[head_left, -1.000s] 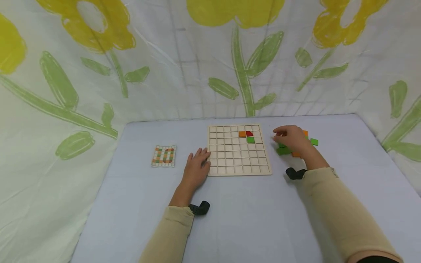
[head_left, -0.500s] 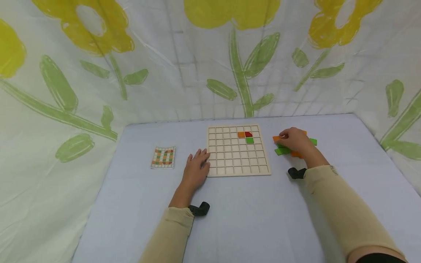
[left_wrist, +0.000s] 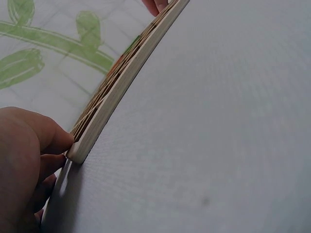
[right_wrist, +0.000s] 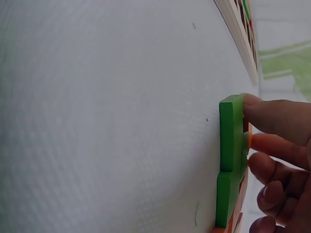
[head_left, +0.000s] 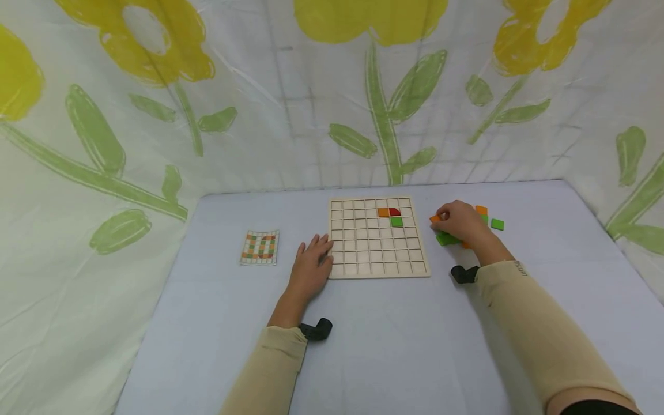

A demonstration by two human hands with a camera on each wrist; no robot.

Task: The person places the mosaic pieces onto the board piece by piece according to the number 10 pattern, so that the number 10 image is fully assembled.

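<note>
A square wooden grid board (head_left: 376, 248) lies flat on the table. My left hand (head_left: 309, 268) rests along its left edge, fingers extended, and the thumb (left_wrist: 53, 136) touches the rim near the corner. Three tiles sit in the board's upper right cells: an orange one (head_left: 383, 212), a red one (head_left: 395, 211) with a rounded edge and a green one (head_left: 396, 221). Right of the board, my right hand (head_left: 461, 222) pinches an orange tile (head_left: 434, 218) over a heap of tiles. Green tiles (right_wrist: 228, 138) lie close under its fingertips; the hand hides part of the heap.
A small pattern card (head_left: 259, 248) with coloured squares lies left of the board. A single green tile (head_left: 497, 224) lies at the heap's right side, near an orange tile (head_left: 481, 210). A flower-printed cloth (head_left: 249, 115) hangs behind the table (head_left: 363, 346).
My right hand has lowered its fingers to the heap and taken hold of an orange tile, which now shows at its fingertips. The left hand stays at the board's edge.
</note>
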